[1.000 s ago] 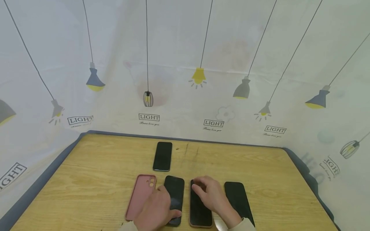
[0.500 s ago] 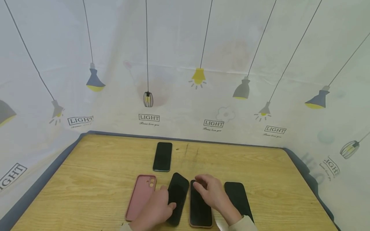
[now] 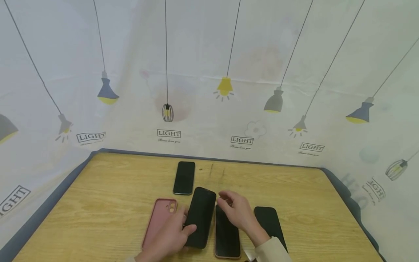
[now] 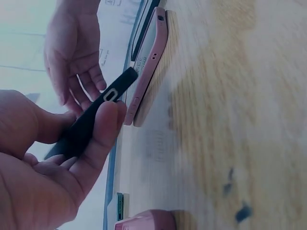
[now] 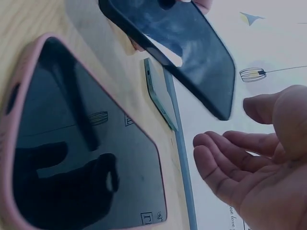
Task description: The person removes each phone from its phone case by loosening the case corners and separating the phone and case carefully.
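Head view shows the left hand (image 3: 170, 240) gripping a black phone (image 3: 200, 217) by its near end, thumb on one long edge and fingers curled round the other, so the phone is lifted clear of the table (image 3: 98, 203) and tilted, its far end raised. Left wrist view confirms the pinch: the dark phone (image 4: 91, 122) sits edge-on between thumb and fingers (image 4: 103, 139). Just left of this hand lies a pink case (image 3: 159, 222), flat on the table with its camera cut-out at the far end.

The right hand (image 3: 237, 213) hovers just right of the lifted phone, fingers loosely spread and slightly bent, holding nothing; right wrist view shows its palm (image 5: 259, 177) bare and facing the black phone (image 5: 177, 48), near it but apart. Beneath this hand a phone in a pink case (image 3: 226, 236) lies screen up on the table; right wrist view shows its pink rim and dark glass (image 5: 76, 158) with the hand's shadow on it. To the right of the right hand lies another black phone (image 3: 270, 225), partly hidden by the beige sleeve (image 3: 271, 253). Beyond both hands, a further dark phone (image 3: 184, 177) lies flat, well apart from the fingers.
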The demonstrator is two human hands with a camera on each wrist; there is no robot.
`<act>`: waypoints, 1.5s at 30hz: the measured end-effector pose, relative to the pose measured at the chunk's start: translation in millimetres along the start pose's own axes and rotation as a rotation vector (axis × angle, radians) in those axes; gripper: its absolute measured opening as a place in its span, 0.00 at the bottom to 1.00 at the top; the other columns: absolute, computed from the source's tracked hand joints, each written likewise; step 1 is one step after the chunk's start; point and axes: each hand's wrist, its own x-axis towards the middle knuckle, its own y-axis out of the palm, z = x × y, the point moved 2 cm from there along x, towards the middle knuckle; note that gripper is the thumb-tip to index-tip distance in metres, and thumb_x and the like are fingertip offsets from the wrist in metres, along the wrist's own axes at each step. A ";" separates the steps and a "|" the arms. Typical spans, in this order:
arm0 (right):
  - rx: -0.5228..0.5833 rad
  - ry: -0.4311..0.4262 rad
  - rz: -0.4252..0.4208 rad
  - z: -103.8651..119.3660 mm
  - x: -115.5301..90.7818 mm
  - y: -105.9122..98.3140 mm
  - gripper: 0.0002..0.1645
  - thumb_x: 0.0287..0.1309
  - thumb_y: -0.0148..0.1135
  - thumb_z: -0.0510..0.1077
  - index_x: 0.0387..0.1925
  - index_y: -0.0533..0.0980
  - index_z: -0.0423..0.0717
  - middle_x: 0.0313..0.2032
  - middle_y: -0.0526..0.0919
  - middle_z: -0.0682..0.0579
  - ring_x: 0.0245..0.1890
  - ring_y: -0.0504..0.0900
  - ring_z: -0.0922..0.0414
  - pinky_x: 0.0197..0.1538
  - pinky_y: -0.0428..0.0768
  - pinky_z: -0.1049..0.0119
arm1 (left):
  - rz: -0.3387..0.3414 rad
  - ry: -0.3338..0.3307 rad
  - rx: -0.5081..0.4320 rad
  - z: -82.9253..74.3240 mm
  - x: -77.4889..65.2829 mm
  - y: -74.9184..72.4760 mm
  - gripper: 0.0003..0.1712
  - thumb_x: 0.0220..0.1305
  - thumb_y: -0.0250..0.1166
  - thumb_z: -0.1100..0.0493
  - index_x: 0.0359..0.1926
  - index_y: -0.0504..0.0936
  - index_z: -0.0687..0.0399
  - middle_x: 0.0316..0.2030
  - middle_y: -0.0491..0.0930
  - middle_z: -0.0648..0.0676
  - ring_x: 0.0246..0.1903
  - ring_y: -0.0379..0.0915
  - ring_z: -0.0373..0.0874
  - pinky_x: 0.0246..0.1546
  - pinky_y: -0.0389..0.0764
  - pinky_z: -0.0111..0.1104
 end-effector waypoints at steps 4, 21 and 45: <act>0.064 -0.028 -0.027 3.3 8.3 2.4 0.20 0.76 0.59 0.48 0.57 0.80 0.37 0.45 0.88 0.46 0.42 0.87 0.49 0.45 0.86 0.57 | -0.045 0.079 -0.009 -1.1 -2.2 -5.6 0.21 0.72 0.66 0.59 0.57 0.69 0.62 0.50 0.82 0.62 0.44 0.81 0.47 0.40 0.84 0.42; 0.346 -0.043 -0.176 16.7 24.4 10.8 0.11 0.75 0.59 0.41 0.42 0.83 0.38 0.23 0.80 0.46 0.22 0.80 0.53 0.29 0.82 0.65 | -0.040 0.200 -0.218 -4.2 2.5 -3.9 0.19 0.74 0.62 0.64 0.59 0.67 0.67 0.49 0.86 0.64 0.44 0.86 0.48 0.35 0.87 0.36; 0.213 -0.070 -0.372 21.9 21.4 19.9 0.13 0.73 0.55 0.31 0.30 0.80 0.34 0.19 0.70 0.53 0.22 0.68 0.63 0.29 0.70 0.68 | -0.014 0.164 -0.321 -7.9 3.2 5.2 0.20 0.76 0.59 0.67 0.62 0.65 0.67 0.46 0.85 0.63 0.37 0.86 0.50 0.26 0.86 0.45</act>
